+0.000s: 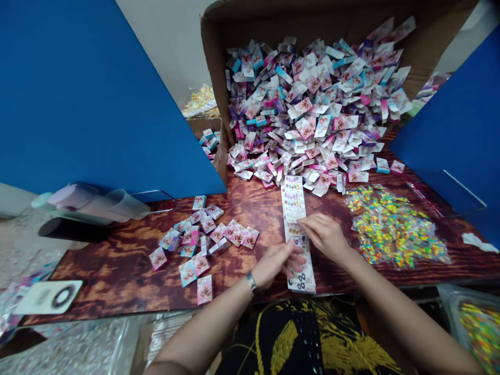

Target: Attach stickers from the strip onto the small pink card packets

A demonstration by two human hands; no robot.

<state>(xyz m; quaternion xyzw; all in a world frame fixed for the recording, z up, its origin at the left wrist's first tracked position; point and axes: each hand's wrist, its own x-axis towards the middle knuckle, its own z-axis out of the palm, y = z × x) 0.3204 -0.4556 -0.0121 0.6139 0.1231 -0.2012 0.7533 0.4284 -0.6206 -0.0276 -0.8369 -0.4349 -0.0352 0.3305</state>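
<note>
A long white strip of sticker sheets, printed with small coloured shapes, lies lengthwise in front of me. My right hand is closed at its right edge, thumb and fingertips pinched on the strip. Lower down, my left hand is over the strip with its fingers stretched out and apart, slightly blurred; whether they touch the paper I cannot tell. To the left lies a loose group of small printed boxes. On the right is a pile of clear packets with yellow, green and orange bits inside.
A large cardboard carton on its side spills many small open boxes onto the table. Blue panels stand on both sides. Stacked cups and a phone are at the left. A tub of colourful bits sits lower right.
</note>
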